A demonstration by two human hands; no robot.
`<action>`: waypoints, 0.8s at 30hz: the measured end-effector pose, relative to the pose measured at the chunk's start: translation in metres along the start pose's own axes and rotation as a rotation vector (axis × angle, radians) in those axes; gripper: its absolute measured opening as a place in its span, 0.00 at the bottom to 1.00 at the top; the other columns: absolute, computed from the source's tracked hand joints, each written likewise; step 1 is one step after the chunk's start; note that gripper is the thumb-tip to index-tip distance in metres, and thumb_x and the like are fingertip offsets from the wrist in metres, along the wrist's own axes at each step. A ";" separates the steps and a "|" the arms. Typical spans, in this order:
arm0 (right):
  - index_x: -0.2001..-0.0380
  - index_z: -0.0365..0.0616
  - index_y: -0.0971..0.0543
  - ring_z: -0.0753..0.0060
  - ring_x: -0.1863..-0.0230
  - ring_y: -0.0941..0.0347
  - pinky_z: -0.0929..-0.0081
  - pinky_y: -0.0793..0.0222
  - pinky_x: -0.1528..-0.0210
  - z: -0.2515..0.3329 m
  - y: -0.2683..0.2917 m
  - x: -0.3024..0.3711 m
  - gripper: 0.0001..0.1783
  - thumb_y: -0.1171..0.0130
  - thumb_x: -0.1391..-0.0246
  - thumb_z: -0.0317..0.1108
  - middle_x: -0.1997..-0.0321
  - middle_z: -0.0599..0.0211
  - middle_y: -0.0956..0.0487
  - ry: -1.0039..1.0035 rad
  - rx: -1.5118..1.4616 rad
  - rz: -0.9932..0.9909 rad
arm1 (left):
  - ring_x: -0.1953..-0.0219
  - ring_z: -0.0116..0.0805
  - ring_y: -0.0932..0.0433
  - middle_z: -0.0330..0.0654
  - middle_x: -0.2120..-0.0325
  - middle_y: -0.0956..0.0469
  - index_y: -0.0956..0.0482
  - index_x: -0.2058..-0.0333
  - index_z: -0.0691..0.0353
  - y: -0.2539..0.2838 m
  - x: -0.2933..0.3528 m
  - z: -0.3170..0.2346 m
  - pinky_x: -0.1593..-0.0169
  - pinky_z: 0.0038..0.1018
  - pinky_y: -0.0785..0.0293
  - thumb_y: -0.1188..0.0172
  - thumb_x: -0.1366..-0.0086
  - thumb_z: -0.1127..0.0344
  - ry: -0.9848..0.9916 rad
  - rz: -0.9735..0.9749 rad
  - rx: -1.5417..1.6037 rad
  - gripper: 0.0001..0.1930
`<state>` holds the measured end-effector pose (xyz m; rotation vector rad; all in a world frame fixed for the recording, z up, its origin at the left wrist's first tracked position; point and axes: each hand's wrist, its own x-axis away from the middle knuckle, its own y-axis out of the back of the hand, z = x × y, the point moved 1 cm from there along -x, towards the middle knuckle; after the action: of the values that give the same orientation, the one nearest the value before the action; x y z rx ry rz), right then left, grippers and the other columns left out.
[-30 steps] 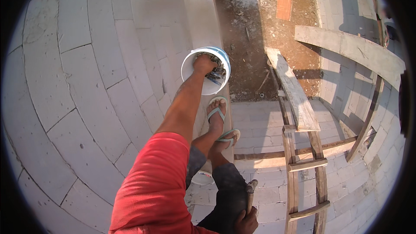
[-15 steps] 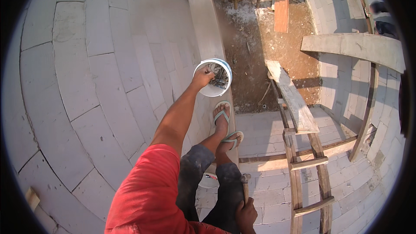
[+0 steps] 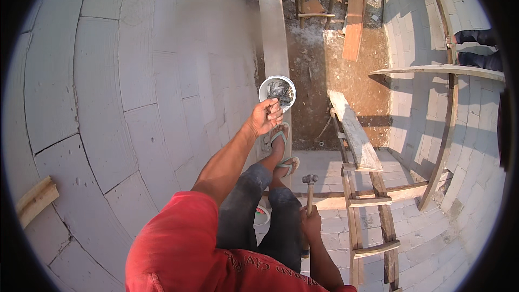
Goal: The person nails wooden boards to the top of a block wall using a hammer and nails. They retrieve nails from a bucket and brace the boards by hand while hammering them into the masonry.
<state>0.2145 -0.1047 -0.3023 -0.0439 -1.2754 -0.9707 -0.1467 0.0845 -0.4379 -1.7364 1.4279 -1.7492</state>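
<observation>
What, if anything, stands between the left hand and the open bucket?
Nothing visible does: the left hand appears at the near rim of the bucket. The hammer, in the right hand, is off to the side.

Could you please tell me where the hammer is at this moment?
In the head view, the hammer is right of centre in the lower half, held in the person's right grip, between the dark trousers and the wooden ladder.
</observation>
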 end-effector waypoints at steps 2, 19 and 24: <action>0.60 0.41 0.22 0.65 0.78 0.24 0.65 0.29 0.72 0.019 -0.001 -0.018 0.13 0.34 0.38 0.39 0.79 0.61 0.23 0.138 -0.145 -0.076 | 0.74 0.32 0.36 0.30 0.90 0.42 0.34 0.82 0.51 -0.030 0.031 0.008 0.62 0.28 0.35 0.52 0.25 0.53 0.032 0.026 0.118 0.23; 0.57 0.40 0.14 0.76 0.68 0.20 0.72 0.26 0.64 0.258 0.111 0.043 0.28 0.22 0.53 0.52 0.71 0.62 0.15 0.403 -0.059 0.124 | 0.78 0.25 0.32 0.32 0.80 0.30 0.20 0.67 0.62 -0.162 0.202 0.047 0.74 0.26 0.37 0.46 0.25 0.60 0.205 -0.126 -1.020 0.14; 0.57 0.39 0.15 0.72 0.68 0.17 0.70 0.24 0.63 0.199 0.066 0.067 0.18 0.29 0.43 0.42 0.70 0.59 0.14 0.421 -0.171 0.249 | 0.73 0.31 0.28 0.36 0.78 0.28 0.23 0.67 0.63 -0.145 0.246 0.089 0.69 0.32 0.33 0.45 0.29 0.58 0.094 0.073 -1.449 0.13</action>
<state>0.0990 0.0015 -0.1477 -0.1211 -0.7782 -0.8177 -0.0640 -0.0769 -0.1996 -1.9697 3.1187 -0.5723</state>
